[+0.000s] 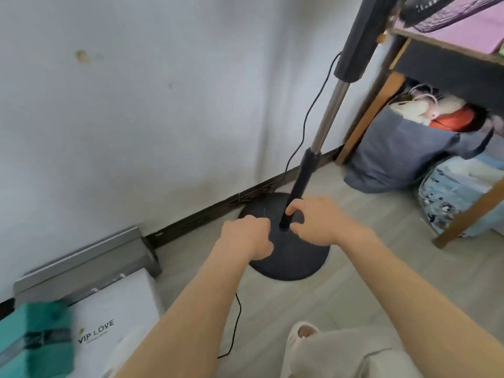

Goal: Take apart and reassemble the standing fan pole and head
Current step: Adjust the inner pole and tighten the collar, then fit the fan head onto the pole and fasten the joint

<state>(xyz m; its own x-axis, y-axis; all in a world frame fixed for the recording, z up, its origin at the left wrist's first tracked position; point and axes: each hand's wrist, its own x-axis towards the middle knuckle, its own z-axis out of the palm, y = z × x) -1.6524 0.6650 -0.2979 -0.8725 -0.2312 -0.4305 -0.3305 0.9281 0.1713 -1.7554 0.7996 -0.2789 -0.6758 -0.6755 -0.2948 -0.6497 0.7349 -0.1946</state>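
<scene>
Pole: black lower tube (299, 184) rises from the round base (289, 257), chrome upper section (330, 115) leaning up-right.
Right hand (316, 219): nearer, fingers curled at the pole's foot.
Left hand (246, 236): closed fist on the base, just left; contents unclear.
Fan head: mostly out of view.
</scene>
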